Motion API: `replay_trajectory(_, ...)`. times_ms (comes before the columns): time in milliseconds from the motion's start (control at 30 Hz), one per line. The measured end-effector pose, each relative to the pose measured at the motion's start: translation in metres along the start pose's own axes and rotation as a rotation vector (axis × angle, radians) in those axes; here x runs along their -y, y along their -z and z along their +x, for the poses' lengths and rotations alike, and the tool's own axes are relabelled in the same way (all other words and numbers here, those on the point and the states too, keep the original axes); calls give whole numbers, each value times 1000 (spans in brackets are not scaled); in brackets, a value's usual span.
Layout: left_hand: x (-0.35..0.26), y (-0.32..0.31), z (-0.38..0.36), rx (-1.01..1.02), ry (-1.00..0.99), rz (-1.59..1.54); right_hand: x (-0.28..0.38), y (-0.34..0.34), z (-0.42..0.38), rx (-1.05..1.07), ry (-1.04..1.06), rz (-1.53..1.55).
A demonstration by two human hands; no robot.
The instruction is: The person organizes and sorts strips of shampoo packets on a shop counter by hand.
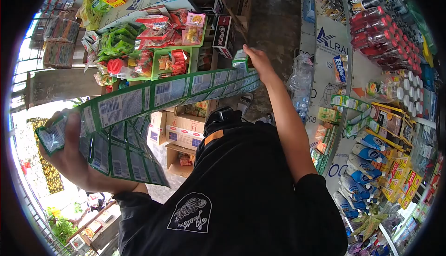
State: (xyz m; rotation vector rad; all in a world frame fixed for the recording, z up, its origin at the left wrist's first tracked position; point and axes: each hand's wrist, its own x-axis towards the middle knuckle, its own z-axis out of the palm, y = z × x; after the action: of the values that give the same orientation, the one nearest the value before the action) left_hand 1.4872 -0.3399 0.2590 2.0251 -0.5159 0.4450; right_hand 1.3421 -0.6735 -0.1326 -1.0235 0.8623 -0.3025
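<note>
Sachet strip (pixel 169 89): glossy, green-edged, pale blue-white panels with barcodes and small print. Stretched in the air in front of the torso, from lower left to upper right; a wider section of joined sachets drops below it near the left end, folded and slanting. Left grip (pixel 76 147) closed around the strip's left end, thumb over the printed side; right grip (pixel 259 65) pinching the other end, where it is folded over into a small stack.

Counts: one strip (number of sachets can't be told, folds overlap); two grips, both holding it; two light green bins (pixel 197 32) of packets; one jar with a red lid (pixel 116 65); one black box (pixel 224 35). Cardboard boxes (pixel 183 128) behind the strip, several, partly covered, no exact count.

Around: red bottles (pixel 378 38), white-capped bottles (pixel 409 88) and blue-and-white packs (pixel 364 158) along the right side, too crowded to count. Clear plastic bottles (pixel 302 77) beside the floor (pixel 274 24). In the way: strip crosses in front of the bins' lower edge and the boxes; black shirt (pixel 251 181) blocks the lower middle.
</note>
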Motion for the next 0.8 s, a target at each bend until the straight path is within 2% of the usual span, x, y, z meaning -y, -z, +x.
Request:
replay_trajectory(67,-2,-4,2,14,55,-69,-18,1,4,199,-1,162)
replay_trajectory(100,-4,-8,4,35,2,-37,-27,1,8,300,-1,245)
replay_trajectory(200,-14,-16,12,75,-69,82,-31,-11,-17,416,242,-75)
replay_trajectory(267,-18,-22,9,66,21,-2,-35,-20,-24,431,289,-167)
replay_trajectory(433,-3,-2,26,109,-76,150,-60,-39,-12,472,352,-260)
replay_trajectory(533,16,22,35,95,-82,180,-54,-46,-20,352,456,-363)
replay_trajectory(600,17,30,34,81,-92,48,-49,-47,-20,327,472,-341)
replay_trajectory(700,27,56,40,90,-164,170,-48,-43,-13,227,489,-438)
replay_trajectory(800,35,77,40,68,-128,110,-44,-35,-4,151,448,-454)
